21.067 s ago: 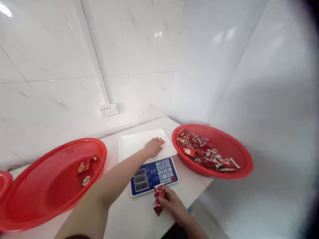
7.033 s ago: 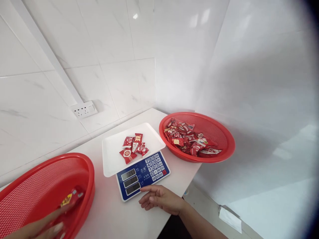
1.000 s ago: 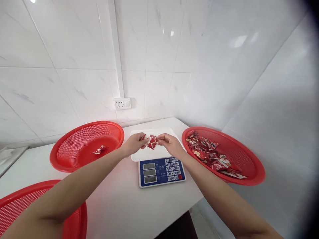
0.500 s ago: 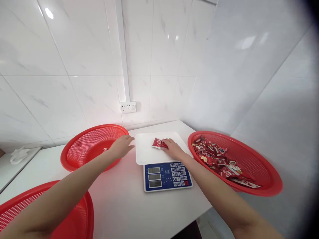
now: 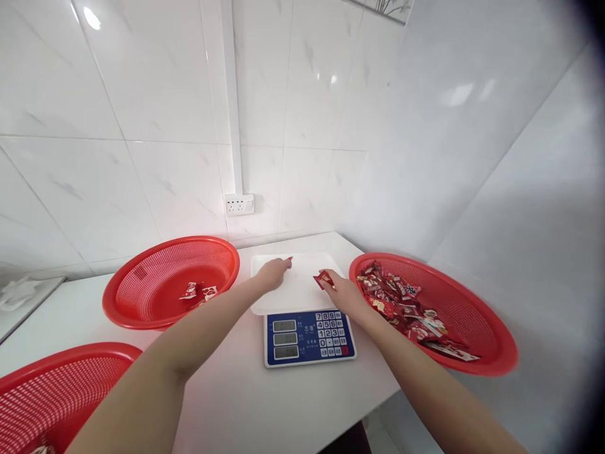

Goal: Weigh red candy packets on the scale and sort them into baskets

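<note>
A candy packet (image 5: 324, 279) is held pinched in the grip of the right hand (image 5: 342, 294) at the scale tray (image 5: 302, 297) right edge. The grip of the left hand (image 5: 273, 275) cannot be determined.

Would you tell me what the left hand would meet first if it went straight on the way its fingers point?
The left hand likely brushes the bare white tray of the scale, then the tiled wall behind; depth is unclear. The right hand, holding a candy, sits aside.

Candy (image 5: 324, 279) label in right hand (image 5: 343, 295) illegible
</note>
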A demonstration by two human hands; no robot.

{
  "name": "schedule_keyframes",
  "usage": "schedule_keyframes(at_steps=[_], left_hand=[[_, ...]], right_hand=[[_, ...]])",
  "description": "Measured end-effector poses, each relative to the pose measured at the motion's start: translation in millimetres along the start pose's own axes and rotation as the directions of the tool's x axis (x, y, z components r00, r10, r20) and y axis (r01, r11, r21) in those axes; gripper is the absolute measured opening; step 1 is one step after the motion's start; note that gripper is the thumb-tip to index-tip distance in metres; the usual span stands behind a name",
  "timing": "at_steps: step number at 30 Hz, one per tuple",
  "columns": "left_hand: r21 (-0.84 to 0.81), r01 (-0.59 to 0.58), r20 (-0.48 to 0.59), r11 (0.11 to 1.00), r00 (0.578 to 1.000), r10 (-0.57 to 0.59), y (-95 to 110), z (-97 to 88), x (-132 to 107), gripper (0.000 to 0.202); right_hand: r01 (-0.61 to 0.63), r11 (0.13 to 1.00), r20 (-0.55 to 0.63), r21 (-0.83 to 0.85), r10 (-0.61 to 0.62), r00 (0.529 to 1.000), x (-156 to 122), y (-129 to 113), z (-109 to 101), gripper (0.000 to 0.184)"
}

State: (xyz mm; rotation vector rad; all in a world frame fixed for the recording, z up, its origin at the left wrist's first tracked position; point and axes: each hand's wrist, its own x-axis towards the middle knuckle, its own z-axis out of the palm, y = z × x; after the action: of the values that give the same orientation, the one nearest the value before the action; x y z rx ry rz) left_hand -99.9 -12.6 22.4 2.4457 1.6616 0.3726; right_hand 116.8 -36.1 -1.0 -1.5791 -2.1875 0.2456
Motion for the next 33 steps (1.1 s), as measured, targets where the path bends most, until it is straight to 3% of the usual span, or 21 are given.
schedule_keyframes(at_steps=[6,9,11,15,19,22,24,25,28,31,33], left_hand=[[-0.077,0.214,-0.109,0.974,0.969,-0.222,-53.3,-54.9,-40.8,0.048],[-0.07,0.313,-0.15,0.947,0.935,-0.32,-76.6,-82.6,-70.0,0.043],[-0.08,0.348,-0.143,0.934,0.923,-0.357,-80.6,-92.9,-85.6,0.038],[-0.215,0.28,-0.039,0.936,0.955,-0.295,-52.3,-84.8,-94.5,0.037],[-0.454,0.131,0.117,0.881,0.989,-0.086,-1.5,-57.1,-85.2,0.042],[-0.766,0.165,0.238,0.622,0.971,0.035,21.8,-44.9,-81.8,0.039],[-0.866,0.252,0.306,0.431,0.95,0.059,28.1,-43.6,-83.1,0.036],[-0.872,0.283,0.332,0.399,0.942,0.057,30.4,-44.6,-84.8,0.034],[-0.83,0.294,0.357,0.473,0.933,0.046,38.6,-51.2,-92.0,0.031],[-0.73,0.225,0.323,0.645,0.946,0.036,43.0,-60.3,-100.0,0.032],[-0.621,0.212,0.287,0.755,0.957,-0.033,33.1,-66.4,-103.1,0.034]], right_hand=[[-0.028,0.991,-0.041,0.134,0.034,0.999,-4.8,10.0,10.3,0.031],[-0.038,0.975,-0.063,0.22,0.053,0.997,-1.0,9.5,17.1,0.032],[-0.035,0.951,-0.053,0.308,0.054,0.997,2.9,2.8,20.5,0.03],[0.005,0.822,0.008,0.569,-0.012,1.0,4.3,-31.3,19.1,0.026],[0.029,0.656,0.063,0.755,-0.116,0.991,-7.4,-71.8,6.9,0.027],[0.025,0.599,0.073,0.8,-0.139,0.988,-18.8,-84.7,-2.4,0.028],[0.021,0.592,0.067,0.805,-0.125,0.99,-25.3,-84.5,-5.8,0.026],[0.015,0.586,0.067,0.81,-0.119,0.991,-28.3,-83.2,-6.6,0.025],[-0.007,0.565,0.093,0.825,-0.124,0.988,-36.1,-80.0,-7.5,0.021],[0.015,0.582,0.107,0.813,-0.175,0.979,-41.6,-78.5,-9.8,0.016],[0.07,0.623,0.079,0.779,-0.208,0.975,-44.4,-73.0,-14.0,0.015]])
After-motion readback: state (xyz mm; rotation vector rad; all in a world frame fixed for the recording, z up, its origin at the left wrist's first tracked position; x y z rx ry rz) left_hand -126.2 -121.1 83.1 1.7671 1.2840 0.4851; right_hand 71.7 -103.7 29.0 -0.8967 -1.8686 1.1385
